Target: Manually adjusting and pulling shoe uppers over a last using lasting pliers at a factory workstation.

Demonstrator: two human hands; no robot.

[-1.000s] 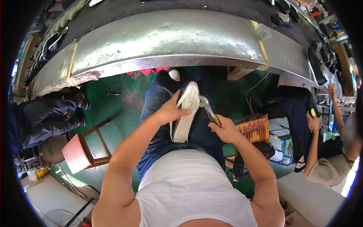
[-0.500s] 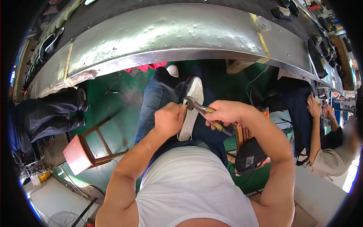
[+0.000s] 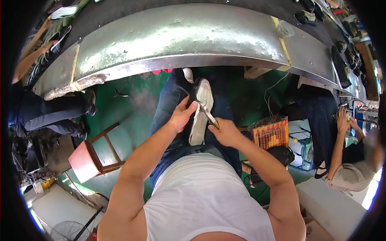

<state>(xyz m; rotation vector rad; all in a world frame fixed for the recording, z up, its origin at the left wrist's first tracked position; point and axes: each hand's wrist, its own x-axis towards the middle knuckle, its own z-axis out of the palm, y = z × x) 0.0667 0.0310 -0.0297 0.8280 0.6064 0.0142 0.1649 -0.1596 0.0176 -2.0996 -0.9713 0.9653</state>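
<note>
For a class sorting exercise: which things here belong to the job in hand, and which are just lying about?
In use:
shoe, held by left hand
pliers, in right hand

Seemingly idle:
red-seated stool
clear cup
red cloth

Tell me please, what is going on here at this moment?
A person is working on a shoe above their lap, its pale bottom facing up. The left hand steadies it from the side, and the right hand grips metal pincers, their head at the shoe's edge near the left thumb. Whether they pinch anything is hard to tell. A metal-edged bench stands in front.
</note>
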